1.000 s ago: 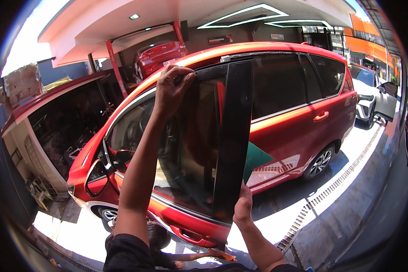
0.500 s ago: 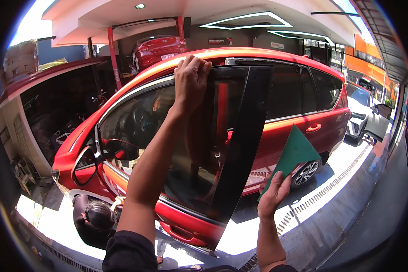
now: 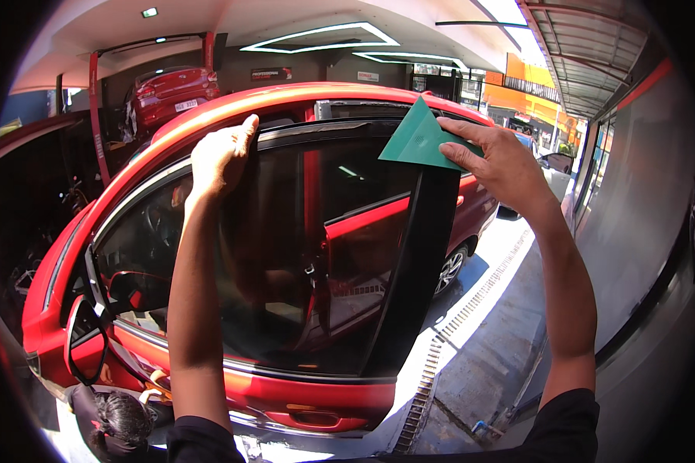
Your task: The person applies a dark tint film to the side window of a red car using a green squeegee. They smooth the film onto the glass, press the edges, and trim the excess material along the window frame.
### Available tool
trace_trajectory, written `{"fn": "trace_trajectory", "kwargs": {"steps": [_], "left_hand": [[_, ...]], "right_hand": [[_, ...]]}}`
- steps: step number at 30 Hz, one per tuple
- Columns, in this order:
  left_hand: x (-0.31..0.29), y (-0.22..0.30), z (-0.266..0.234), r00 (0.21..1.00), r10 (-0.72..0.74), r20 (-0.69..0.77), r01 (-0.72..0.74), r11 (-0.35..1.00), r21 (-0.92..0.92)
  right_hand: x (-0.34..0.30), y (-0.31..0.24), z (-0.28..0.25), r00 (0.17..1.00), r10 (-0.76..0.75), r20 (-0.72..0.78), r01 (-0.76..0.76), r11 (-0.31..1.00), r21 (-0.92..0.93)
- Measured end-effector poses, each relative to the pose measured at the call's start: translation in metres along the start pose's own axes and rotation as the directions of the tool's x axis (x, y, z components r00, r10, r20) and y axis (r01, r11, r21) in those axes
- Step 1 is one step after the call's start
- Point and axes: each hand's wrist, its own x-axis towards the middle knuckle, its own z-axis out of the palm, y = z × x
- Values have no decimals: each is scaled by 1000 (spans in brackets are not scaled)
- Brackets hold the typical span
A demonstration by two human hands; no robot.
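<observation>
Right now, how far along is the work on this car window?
Done: dark film already covers the front door glass of the red car. In hand: the left hand presses the film's top edge, while the right hand holds a green squeegee card at the upper rear corner. Left: smoothing appears not yet begun; whether bubbles remain cannot be told.

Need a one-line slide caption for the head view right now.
Left hand presses the top of a red car's tinted door window while the right hand holds a green triangular squeegee card at the door pillar.
</observation>
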Motion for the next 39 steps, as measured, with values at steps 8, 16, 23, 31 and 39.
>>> {"fn": "trace_trajectory", "kwargs": {"steps": [8, 16, 23, 31, 39], "left_hand": [[-8, -6, 4, 961, 188, -205, -189, 982, 14], [-8, -9, 12, 951, 233, -204, -231, 972, 30], [-7, -17, 14, 919, 348, -186, -304, 925, 227], [-7, -20, 19, 861, 454, -228, -361, 863, 354], [-10, -25, 17, 808, 524, -269, -347, 793, 501]], "right_hand": [[43, -64, -10, 986, 38, 161, -10, 985, -173], [53, -41, -2, 984, 68, 166, -61, 997, -46], [72, -47, 6, 995, -65, 73, 69, 996, -55], [71, -48, -11, 979, 92, 184, -62, 985, -162], [63, -58, 3, 997, 76, 16, -61, 899, -433]]}}
